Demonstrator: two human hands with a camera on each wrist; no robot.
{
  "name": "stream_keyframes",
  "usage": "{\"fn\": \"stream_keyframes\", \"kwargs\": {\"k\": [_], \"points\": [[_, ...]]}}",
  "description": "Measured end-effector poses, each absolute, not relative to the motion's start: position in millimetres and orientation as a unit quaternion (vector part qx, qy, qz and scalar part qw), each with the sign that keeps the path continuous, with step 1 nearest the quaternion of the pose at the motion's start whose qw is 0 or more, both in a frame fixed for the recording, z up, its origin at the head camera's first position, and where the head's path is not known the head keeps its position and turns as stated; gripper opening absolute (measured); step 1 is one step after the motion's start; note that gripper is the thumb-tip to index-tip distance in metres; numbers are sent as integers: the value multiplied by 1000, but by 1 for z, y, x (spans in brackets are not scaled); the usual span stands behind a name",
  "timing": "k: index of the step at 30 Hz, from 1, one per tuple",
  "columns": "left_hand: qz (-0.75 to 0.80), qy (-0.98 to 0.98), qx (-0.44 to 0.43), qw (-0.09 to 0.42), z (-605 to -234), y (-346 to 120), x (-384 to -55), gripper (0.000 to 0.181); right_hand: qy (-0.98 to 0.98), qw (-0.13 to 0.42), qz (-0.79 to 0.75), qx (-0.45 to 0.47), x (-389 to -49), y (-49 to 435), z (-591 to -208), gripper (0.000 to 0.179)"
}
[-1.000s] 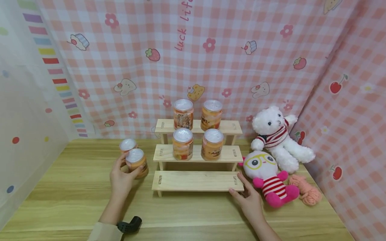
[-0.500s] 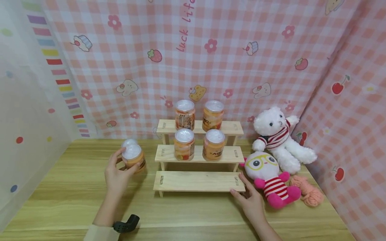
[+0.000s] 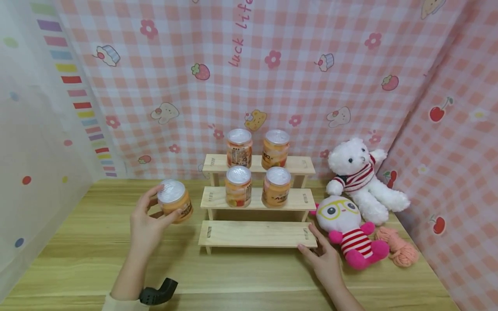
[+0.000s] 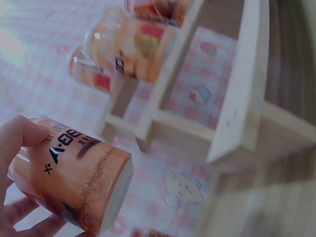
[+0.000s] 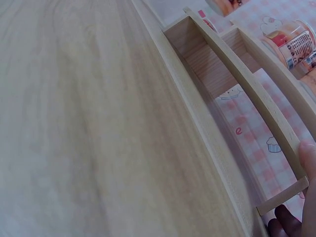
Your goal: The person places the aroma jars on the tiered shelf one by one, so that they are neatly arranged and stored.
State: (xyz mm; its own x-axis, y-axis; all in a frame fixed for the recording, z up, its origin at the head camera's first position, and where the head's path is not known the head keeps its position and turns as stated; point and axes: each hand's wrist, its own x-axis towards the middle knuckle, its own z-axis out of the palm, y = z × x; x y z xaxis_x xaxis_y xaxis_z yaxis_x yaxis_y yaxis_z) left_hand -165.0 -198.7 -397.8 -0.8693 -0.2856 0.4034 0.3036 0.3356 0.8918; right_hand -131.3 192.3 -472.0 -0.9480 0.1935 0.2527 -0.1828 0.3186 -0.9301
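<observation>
My left hand (image 3: 149, 220) pinches an orange fruit-print jar (image 3: 176, 205) with a clear lid, left of a wooden three-step stand (image 3: 256, 235). In the left wrist view the jar (image 4: 74, 173) is off the table, its pale base showing. The stand's right end is held by my right hand (image 3: 323, 259), thumb at the front edge of the lowest step. In the right wrist view only part of the right hand (image 5: 307, 168) shows. Two similar jars stand upright on the middle step, including the left one (image 3: 238, 188). The top step bears two more, including the right one (image 3: 275, 150).
To the stand's right lie a pink-and-white plush doll (image 3: 348, 231), a white teddy bear (image 3: 362, 177) and a peach yarn skein (image 3: 397, 246). A checked cloth (image 3: 249, 86) hangs behind. A black wrist mount (image 3: 159, 293) is on my left arm.
My left hand has lifted the jar slightly and moved it a little up and left. It now covers the second jar behind it in the head view. The right hand stays put.
</observation>
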Motion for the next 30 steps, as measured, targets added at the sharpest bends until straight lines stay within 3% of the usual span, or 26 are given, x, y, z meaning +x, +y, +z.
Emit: {"fn": "stream_keyframes", "kwargs": {"k": [17, 30], "points": [[-597, -776, -71, 191, -382, -152, -148, 70, -796, 159, 583, 0, -133, 194, -473, 61], [-639, -746, -132, 133, -393, -106, -148, 68, -785, 160, 598, 5, -145, 206, -505, 63]]}}
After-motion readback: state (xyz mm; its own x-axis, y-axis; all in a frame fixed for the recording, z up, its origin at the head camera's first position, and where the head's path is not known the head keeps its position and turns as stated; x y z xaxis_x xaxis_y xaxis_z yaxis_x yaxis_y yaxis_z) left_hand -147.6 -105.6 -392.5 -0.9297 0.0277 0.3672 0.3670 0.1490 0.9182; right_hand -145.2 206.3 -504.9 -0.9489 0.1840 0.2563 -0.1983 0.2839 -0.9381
